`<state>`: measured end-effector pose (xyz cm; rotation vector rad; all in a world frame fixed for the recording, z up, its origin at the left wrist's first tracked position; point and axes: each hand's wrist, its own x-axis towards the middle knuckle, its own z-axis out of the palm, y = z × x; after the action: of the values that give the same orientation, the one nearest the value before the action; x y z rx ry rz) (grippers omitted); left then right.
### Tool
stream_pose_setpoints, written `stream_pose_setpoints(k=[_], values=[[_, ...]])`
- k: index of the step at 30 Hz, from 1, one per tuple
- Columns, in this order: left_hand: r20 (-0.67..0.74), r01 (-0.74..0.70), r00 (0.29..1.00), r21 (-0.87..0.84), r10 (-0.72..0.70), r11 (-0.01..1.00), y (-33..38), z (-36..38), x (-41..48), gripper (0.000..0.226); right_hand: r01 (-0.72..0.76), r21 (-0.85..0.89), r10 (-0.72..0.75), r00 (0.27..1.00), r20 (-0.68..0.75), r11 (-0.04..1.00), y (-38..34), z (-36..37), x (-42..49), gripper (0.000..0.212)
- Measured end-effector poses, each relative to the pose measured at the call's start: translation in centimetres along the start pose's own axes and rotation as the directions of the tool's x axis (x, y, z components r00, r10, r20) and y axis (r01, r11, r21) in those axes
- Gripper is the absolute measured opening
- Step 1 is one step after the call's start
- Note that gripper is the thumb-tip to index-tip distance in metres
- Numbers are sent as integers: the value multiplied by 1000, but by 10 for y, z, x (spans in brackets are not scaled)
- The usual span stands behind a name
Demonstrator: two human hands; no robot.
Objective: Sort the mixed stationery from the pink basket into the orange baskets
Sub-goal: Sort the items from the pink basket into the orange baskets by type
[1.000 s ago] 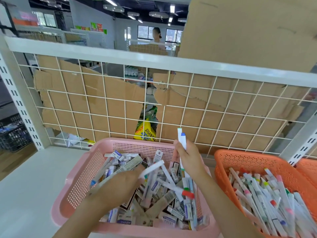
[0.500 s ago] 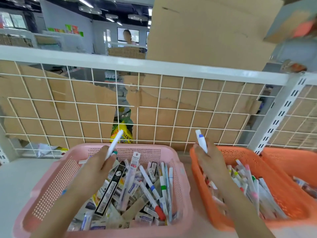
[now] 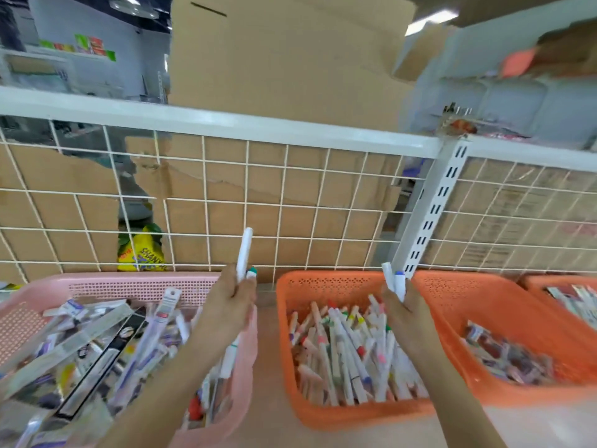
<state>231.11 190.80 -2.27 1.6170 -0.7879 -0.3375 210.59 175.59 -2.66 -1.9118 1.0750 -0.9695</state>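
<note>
Head cam, only one view, and it's a bit motion-blurred.

The left hand (image 3: pixel 231 305) is fisted around a white marker (image 3: pixel 244 253). Its long axis is close to upright, top end pointing up toward the wire grid (image 3: pixel 290 202) and leaning a touch right. Tucked right beside it in the same grip is a green-capped marker (image 3: pixel 251 272), cap up. A marker end pokes out below the palm. That hand sits over the right rim of the pink basket (image 3: pixel 129 280), forearm coming up from bottom left, back of the hand toward the camera.

The right hand (image 3: pixel 403 313) is wrapped around a blue-capped marker (image 3: pixel 399 282), also near upright, cap on top, with another white one just left of it, tilted slightly left. It's above the orange basket (image 3: pixel 326 281), over the heap of markers (image 3: pixel 339 350), which mostly lie pointing away from the camera.

The pink basket holds the jumbled stationery (image 3: pixel 97 344). A second orange basket (image 3: pixel 452 286) sits just right of the first, its contents too blurry to name. Cardboard (image 3: pixel 290 69) and a yellow bag (image 3: pixel 142 253) are behind the grid.
</note>
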Motion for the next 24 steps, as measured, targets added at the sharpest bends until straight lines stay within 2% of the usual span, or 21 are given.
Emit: stream_pose_setpoints(k=[2, 4, 6, 8, 11, 14, 18, 21, 24], values=[[55, 9, 998, -17, -8, 1000, 6, 33, -7, 13, -34, -51, 35, 999, 27, 998, 10, -6, 2, 11], [139, 14, 990, 26, -17, 1000, 7, 62, -12, 10, -44, -149, 55, 996, 67, 988, 18, -11, 5, 28], [233, 36, 972, 15, -38, 999, 1, 88, -14, 38, -32, -236, 61, 991, 116, 971, 25, -16, 6, 43], [293, 53, 954, 35, -61, 998, -4, 107, -19, 65, 2, -323, 49, 987, 152, 946, 32, -21, 8, 40], [320, -44, 947, 216, -28, 975, -6, 123, -28, 81, 82, -433, -21, 989, 145, 897, 39, -29, 9, 33], [314, -124, 949, 344, 11, 931, -6, 126, -34, 69, 162, -450, -123, 986, 115, 878, 42, -35, 8, 35], [352, -257, 925, 298, 145, 919, -5, 109, -43, 40, 239, -495, -220, 971, 98, 835, 40, -39, 6, 34], [356, -311, 914, 304, 195, 900, -5, 82, -48, 37, 375, -510, -348, 925, 152, 774, 41, -30, 7, 31], [291, -329, 929, 373, 227, 867, -7, 47, -49, 40, 441, -490, -401, 896, 192, 751, 33, -14, 5, 31]])
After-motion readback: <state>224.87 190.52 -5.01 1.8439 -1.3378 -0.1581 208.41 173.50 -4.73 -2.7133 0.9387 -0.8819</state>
